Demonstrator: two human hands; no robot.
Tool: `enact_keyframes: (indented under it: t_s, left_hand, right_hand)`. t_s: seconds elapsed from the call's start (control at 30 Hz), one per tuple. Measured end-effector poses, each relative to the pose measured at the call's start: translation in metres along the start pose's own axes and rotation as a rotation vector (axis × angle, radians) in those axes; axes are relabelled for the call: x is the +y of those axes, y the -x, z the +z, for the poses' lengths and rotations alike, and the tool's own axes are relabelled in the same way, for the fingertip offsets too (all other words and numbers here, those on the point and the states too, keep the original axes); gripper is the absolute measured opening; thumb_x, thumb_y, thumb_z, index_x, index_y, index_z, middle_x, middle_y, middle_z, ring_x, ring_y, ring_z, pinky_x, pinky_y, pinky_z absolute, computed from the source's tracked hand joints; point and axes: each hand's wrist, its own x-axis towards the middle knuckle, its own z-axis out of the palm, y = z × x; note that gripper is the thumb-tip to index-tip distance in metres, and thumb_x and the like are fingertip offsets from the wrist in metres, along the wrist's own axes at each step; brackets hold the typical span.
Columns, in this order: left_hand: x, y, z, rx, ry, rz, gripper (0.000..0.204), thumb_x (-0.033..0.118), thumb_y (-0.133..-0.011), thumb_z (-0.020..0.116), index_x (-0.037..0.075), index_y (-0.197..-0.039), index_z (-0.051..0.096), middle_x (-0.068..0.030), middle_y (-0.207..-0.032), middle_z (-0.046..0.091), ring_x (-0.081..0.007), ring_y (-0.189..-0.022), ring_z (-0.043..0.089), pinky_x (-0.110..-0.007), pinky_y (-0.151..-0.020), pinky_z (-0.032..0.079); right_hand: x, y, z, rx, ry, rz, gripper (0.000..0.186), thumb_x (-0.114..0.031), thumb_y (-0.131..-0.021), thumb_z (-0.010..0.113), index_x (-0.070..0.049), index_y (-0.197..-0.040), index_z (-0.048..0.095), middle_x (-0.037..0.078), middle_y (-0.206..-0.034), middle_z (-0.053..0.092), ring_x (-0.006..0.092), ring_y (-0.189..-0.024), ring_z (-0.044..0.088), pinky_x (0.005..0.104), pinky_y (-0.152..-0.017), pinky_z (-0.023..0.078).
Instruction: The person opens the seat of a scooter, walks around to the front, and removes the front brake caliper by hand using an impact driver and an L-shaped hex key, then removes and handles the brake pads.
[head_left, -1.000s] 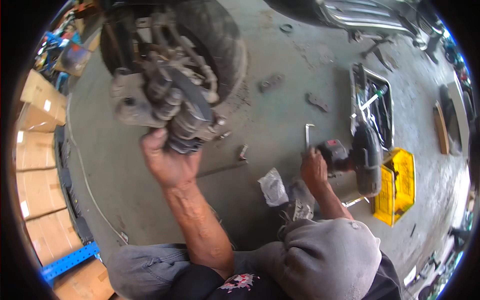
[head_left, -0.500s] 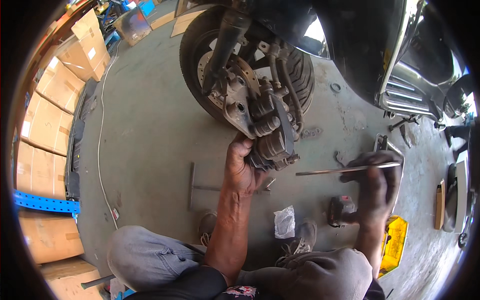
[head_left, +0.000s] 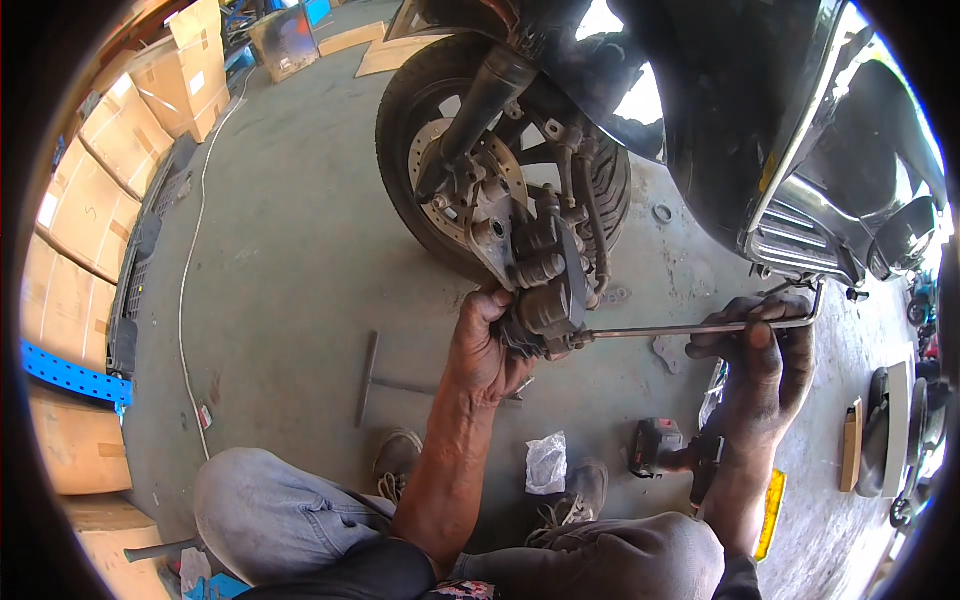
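My left hand (head_left: pixel 480 345) is closed round the lower end of a dark brake caliper (head_left: pixel 545 300), thumb on top; some of its fingers are hidden underneath. The caliper hangs beside the front wheel's tyre (head_left: pixel 405 190), below the fork leg (head_left: pixel 480 120) and the drilled brake disc (head_left: pixel 430 150). A brake hose (head_left: pixel 603 235) runs down behind it. In my right hand (head_left: pixel 760 370) is a long L-shaped hex key (head_left: pixel 650 331), gripped near its bent end. Its far tip meets a small fitting at the caliper's lower right end; whether it is seated there I cannot tell.
On the floor lie a T-handle wrench (head_left: pixel 366 385), a clear plastic bag (head_left: pixel 546 463) and a red-and-black cordless drill (head_left: pixel 658 447). A yellow case (head_left: pixel 770 512) stands by my right forearm. Cardboard boxes (head_left: pixel 90 215) line the left; the vehicle's black bodywork (head_left: pixel 715 110) overhangs at upper right.
The hex key's tip has moved left to the caliper's lower end, with my right hand turned about it. My left hand still holds the caliper. The whole view has shifted slightly.
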Motion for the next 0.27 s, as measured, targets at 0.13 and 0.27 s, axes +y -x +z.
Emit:
enact_keyframes:
  t_s: [0.13,0.27]
  left_hand:
    - [0.001,0.0,-0.001,-0.005,-0.028,-0.027,0.059,0.032,-0.086,0.049,0.005,-0.137,0.038,-0.019,-0.124,0.056,-0.0354,-0.107,0.061,-0.039,-0.061,0.054]
    - [0.005,0.005,0.003,0.124,-0.019,-0.02,0.06,0.035,-0.085,0.049,0.006,-0.137,0.039,-0.0181,-0.125,0.056,-0.0358,-0.107,0.06,-0.04,-0.063,0.055]
  right_hand:
    - [0.0,-0.011,-0.014,-0.18,0.0,-0.038,0.025,-0.015,-0.09,0.062,0.002,-0.103,0.048,0.019,-0.086,0.063,0.023,-0.071,0.066,0.0325,-0.063,0.057]
    - [-0.014,-0.041,-0.042,-0.604,0.1,-0.04,0.03,-0.013,-0.088,0.065,0.005,-0.107,0.05,0.026,-0.093,0.065,0.025,-0.073,0.068,0.0327,-0.064,0.057]
